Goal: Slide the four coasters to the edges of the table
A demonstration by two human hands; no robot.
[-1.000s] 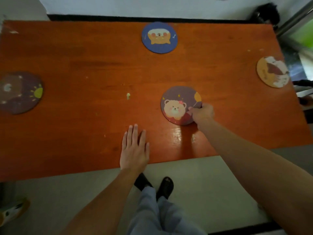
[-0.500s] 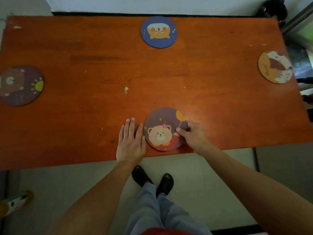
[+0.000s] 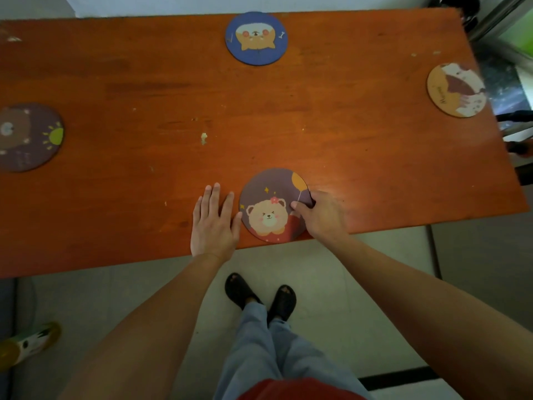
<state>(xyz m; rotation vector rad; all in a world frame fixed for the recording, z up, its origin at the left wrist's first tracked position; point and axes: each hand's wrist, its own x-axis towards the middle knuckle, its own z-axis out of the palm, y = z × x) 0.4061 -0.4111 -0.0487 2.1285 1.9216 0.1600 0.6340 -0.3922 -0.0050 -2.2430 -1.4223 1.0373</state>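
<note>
The orange wooden surface carries four round coasters, three of which lie at its borders: the dark bear-and-sun coaster at the left edge, the blue dog coaster at the far edge, and the tan coaster at the right edge, slightly overhanging. The fourth item, the purple bear coaster, has travelled from a position near the middle of the surface a second ago to the near edge, where its lower rim now meets or just overlaps the border. The right hand rests on the right portion of this coaster with the fingers curled and the fingertips pressing on the printed face; it pins the coaster rather than enclosing it. The left hand lies flat and open on the surface just beside the coaster's left rim, holding nothing; its position is unchanged across the interval. Judgement: with one coaster at each of the four edges, the task appears essentially complete; only release of the right hand remains. Further pulling risks tipping the coaster off the near edge.
</note>
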